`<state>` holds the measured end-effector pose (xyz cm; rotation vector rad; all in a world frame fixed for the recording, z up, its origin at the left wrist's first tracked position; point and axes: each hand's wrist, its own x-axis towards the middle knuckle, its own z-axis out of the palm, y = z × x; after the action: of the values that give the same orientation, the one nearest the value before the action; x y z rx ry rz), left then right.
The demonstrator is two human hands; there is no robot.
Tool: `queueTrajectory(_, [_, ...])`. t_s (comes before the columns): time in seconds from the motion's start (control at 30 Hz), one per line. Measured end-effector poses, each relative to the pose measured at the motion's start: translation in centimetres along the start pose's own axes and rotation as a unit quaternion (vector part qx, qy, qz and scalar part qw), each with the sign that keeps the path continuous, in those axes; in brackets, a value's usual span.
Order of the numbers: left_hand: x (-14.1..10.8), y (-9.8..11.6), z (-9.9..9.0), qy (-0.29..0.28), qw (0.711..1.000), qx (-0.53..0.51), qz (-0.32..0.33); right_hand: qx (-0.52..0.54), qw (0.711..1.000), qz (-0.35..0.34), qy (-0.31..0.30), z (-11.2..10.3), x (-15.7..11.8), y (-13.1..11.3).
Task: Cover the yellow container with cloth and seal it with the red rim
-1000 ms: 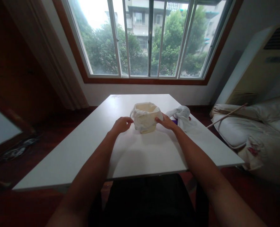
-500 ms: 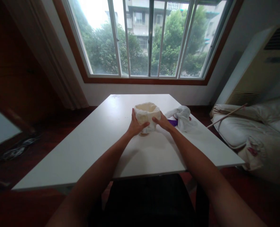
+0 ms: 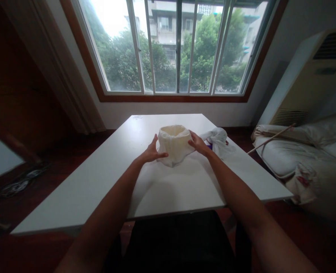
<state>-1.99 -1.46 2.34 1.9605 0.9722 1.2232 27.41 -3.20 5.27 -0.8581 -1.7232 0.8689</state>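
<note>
A small cream-coloured bin (image 3: 172, 146) stands on the white table in front of me. A thin, see-through plastic bag (image 3: 177, 161) lines it and hangs loosely over its rim, the lower edge flaring out at the front and right. My left hand (image 3: 151, 152) is at the bin's left side, fingers spread upward and thumb stretched across the front by the bag. On the right side, my right hand (image 3: 198, 144) has thumb and fingers apart, close against the bag; whether the fingertips touch it I cannot tell.
A crumpled white plastic bag (image 3: 221, 144) with something purple (image 3: 209, 145) beside it lies right of my right hand on the white table (image 3: 99, 182). A covered sofa (image 3: 287, 151) with a thin stick (image 3: 271, 139) on it stands beyond the table's right edge.
Both hands have moved apart from their closer hold on the bin. The bag over the rim now hangs lower and wider around the outside.
</note>
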Motion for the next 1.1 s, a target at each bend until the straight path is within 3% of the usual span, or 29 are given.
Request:
queueTrajectory(0.1, [0.5,1.0,0.3,0.026,0.999,-0.035,-0.026,0.022,0.994,0.024,0.103,0.4,0.5,-0.8])
queueTrajectory(0.17, [0.6,1.6,1.4,0.027,0.997,-0.068,-0.030,0.022,0.990,0.035,0.133,1.2,0.7,-1.4])
queueTrajectory(0.3, [0.6,2.2,3.5,0.032,0.994,-0.107,0.015,0.032,0.990,0.051,0.124,2.7,0.9,-2.1])
queueTrajectory(0.43, [0.2,2.0,4.0,0.019,0.994,-0.108,0.013,0.044,0.992,0.055,0.104,2.4,0.7,-1.7])
queueTrajectory(0.5, [-0.1,1.7,3.7,0.010,0.997,-0.078,0.025,0.054,0.994,0.038,0.087,1.8,0.6,-1.1])
queueTrajectory(0.67, [0.1,1.3,2.2,0.047,0.980,0.104,0.165,0.024,1.000,-0.016,0.010,0.0,0.3,0.0])
queueTrajectory(0.73, [0.4,1.2,1.7,0.034,0.969,0.159,0.186,-0.054,0.997,-0.040,0.045,-0.6,0.1,-0.6])
queueTrajectory(0.83, [0.7,1.4,1.6,0.007,0.960,0.201,0.197,-0.169,0.967,-0.112,0.154,-0.5,-0.7,-2.8])
queueTrajectory(0.87, [0.7,1.6,1.8,0.002,0.958,0.208,0.196,-0.189,0.959,-0.136,0.159,-0.1,-1.0,-3.7])
queueTrajectory(1.0, [0.3,2.7,2.6,-0.003,0.960,0.207,0.187,-0.234,0.952,-0.198,0.022,2.6,-1.7,-6.2])
queueTrajectory(1.1, [0.0,3.4,3.3,-0.014,0.956,0.198,0.216,-0.286,0.935,-0.205,-0.055,4.4,-1.5,-5.9])
